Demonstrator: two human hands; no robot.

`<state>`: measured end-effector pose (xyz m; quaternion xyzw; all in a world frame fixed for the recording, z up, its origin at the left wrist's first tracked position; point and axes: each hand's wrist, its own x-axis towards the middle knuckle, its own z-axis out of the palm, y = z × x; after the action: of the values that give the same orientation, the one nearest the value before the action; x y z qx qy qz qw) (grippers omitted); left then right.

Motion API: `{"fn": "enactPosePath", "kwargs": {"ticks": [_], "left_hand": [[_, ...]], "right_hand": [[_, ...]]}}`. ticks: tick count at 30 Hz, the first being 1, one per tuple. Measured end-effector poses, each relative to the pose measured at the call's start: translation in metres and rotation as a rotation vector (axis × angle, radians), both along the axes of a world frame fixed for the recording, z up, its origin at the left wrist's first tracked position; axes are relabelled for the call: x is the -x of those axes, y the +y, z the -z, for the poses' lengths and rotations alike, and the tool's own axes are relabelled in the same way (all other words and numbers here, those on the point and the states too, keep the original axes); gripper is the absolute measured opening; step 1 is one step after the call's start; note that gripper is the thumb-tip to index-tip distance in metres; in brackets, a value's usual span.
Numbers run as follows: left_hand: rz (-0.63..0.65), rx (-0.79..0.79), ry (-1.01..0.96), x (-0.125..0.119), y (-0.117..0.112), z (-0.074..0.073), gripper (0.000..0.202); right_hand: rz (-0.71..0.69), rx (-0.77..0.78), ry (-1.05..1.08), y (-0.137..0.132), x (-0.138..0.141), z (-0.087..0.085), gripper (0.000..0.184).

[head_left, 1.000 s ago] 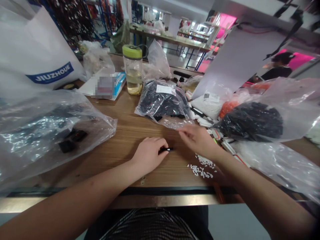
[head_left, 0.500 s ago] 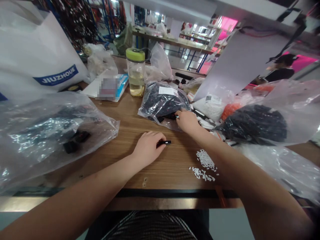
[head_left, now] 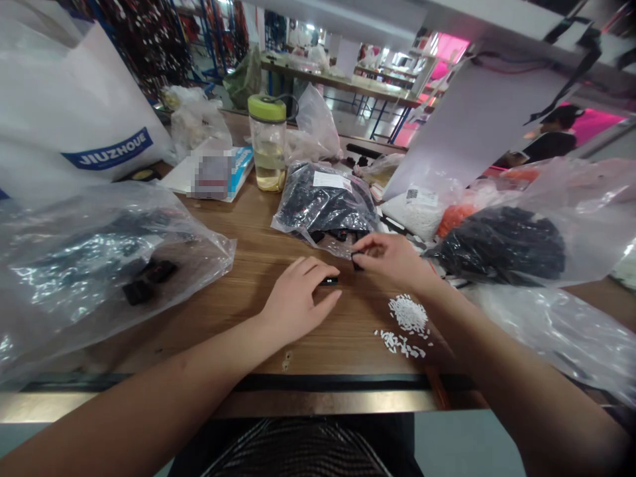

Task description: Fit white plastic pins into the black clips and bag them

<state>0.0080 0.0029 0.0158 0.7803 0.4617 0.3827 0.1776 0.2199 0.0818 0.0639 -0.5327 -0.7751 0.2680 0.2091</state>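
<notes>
My left hand (head_left: pixel 298 291) rests on the wooden table with thumb and fingers spread apart. Just under its fingertips lies a small black plastic piece (head_left: pixel 328 281) with two light marks on its end; the thumb is clear of it. Pinched between thumb and fingers of my right hand (head_left: pixel 385 258) is another small black plastic piece (head_left: pixel 356 261), partly hidden. Right behind that hand is a clear plastic bag (head_left: pixel 322 209) full of black pieces, its mouth facing me. Small white pieces (head_left: pixel 408 315) lie loose in a pile nearer to me, below my right forearm.
On the left, a large clear bag (head_left: pixel 199 252) holds black parts. A green-lidded bottle (head_left: pixel 267 142) stands behind. At right are a bag of white pieces (head_left: pixel 415 215) and a bag of black parts (head_left: pixel 507 248). A person (head_left: pixel 554 136) is in the right background.
My right hand has come out of the bag's mouth toward me, now with a black piece in its fingers. My left thumb has moved away from the other piece.
</notes>
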Motion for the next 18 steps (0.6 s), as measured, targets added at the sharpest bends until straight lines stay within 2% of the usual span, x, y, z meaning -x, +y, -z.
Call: {"fn": "enactPosePath", "kwargs": {"ticks": [2, 4, 8, 10, 12, 14, 18], "left_hand": [[0.074, 0.065, -0.088, -0.003, -0.009, 0.000, 0.031], [0.139, 0.165, -0.143, -0.007, -0.017, 0.002, 0.038], [0.219, 0.237, -0.139, -0.011, -0.023, 0.007, 0.024], [0.249, 0.245, -0.056, -0.011, -0.023, 0.009, 0.019], [0.282, 0.233, 0.055, -0.010, -0.023, 0.010, 0.019], [0.301, 0.215, 0.135, -0.009, -0.024, 0.010, 0.020], [0.295, 0.229, 0.171, -0.008, -0.026, 0.007, 0.022]], "right_hand": [[-0.079, 0.131, 0.278, -0.033, -0.003, 0.004, 0.020], [-0.119, 0.209, 0.398, -0.062, -0.004, 0.011, 0.017], [-0.175, 0.144, 0.318, -0.092, -0.010, 0.019, 0.012], [-0.209, 0.078, 0.260, -0.091, -0.023, 0.018, 0.012], [-0.177, 0.000, 0.196, -0.084, -0.043, 0.015, 0.015], [-0.049, -0.057, 0.065, -0.073, -0.067, 0.014, 0.018], [0.135, -0.015, -0.232, -0.055, -0.105, 0.017, 0.024]]}}
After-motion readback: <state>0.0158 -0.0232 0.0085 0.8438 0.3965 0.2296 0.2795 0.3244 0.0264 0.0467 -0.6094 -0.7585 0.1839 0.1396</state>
